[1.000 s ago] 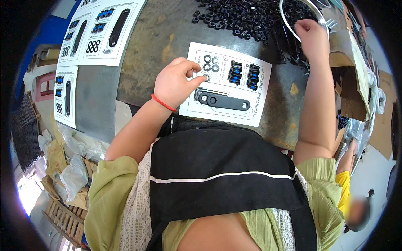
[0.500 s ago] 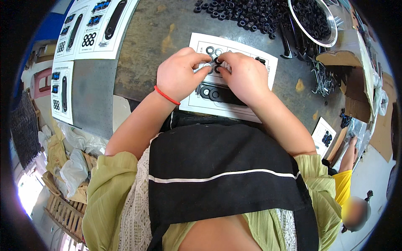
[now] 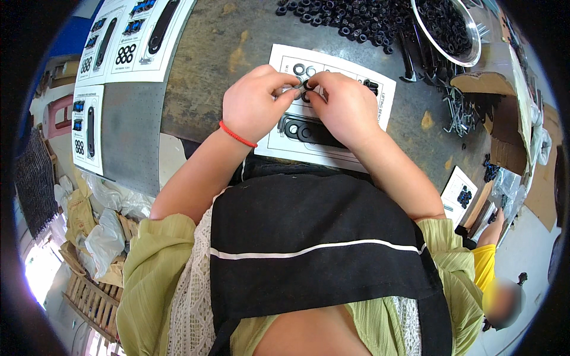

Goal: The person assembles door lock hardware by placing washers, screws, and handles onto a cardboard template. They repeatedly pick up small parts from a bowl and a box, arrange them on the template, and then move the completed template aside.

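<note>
Over a white printed sheet (image 3: 350,74) my two hands come together, their fingertips almost touching. My right hand (image 3: 344,107) is closed in a pinch on a small black ring (image 3: 307,85). My left hand (image 3: 252,98), with a red cord bracelet (image 3: 237,135) at its wrist, is pinched too; what lies between its thumb and forefinger is mostly hidden. A dark round ring (image 3: 298,69) shows just beyond the fingertips. Below them, a long black flat shape with round holes (image 3: 317,134) is on the sheet, partly under my right hand; printed or real, I cannot tell.
Loose black nuts (image 3: 344,21) are spread at the far side of the table, beside a metal bowl (image 3: 475,56) full of them. Hex keys (image 3: 457,113) lie near a cardboard box (image 3: 507,113). More printed sheets (image 3: 89,133) are at left. Another person's yellow sleeve (image 3: 484,261) shows at right.
Both hands stay over the same spot, with small finger shifts. The pale ring by my left fingertips is now mostly covered. At right, the other person's arm has lowered slightly.
</note>
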Action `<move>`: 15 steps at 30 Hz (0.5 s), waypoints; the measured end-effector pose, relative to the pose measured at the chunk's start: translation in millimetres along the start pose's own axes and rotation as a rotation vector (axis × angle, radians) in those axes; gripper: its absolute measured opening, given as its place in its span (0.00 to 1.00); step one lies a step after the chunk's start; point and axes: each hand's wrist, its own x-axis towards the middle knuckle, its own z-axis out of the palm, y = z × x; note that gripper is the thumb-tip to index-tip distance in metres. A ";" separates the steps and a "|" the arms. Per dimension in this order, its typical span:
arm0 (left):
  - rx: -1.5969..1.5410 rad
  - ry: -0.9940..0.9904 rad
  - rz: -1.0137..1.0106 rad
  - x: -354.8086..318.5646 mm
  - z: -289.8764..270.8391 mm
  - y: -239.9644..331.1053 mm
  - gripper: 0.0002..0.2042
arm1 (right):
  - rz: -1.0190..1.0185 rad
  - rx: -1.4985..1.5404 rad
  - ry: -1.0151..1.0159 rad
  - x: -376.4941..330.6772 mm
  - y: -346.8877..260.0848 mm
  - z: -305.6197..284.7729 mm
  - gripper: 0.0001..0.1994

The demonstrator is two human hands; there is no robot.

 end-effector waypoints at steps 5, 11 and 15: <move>-0.098 0.138 0.002 -34.8 -16.5 11.8 0.27 | 0.097 0.121 0.287 -44.5 46.0 -17.7 0.13; -0.323 -0.041 -0.052 -73.0 -6.5 19.1 0.38 | 0.140 0.021 0.221 -135.1 73.7 -7.9 0.32; -0.897 -0.017 -0.281 -67.5 -4.8 22.6 0.37 | 0.179 0.188 0.219 -135.9 52.4 2.7 0.35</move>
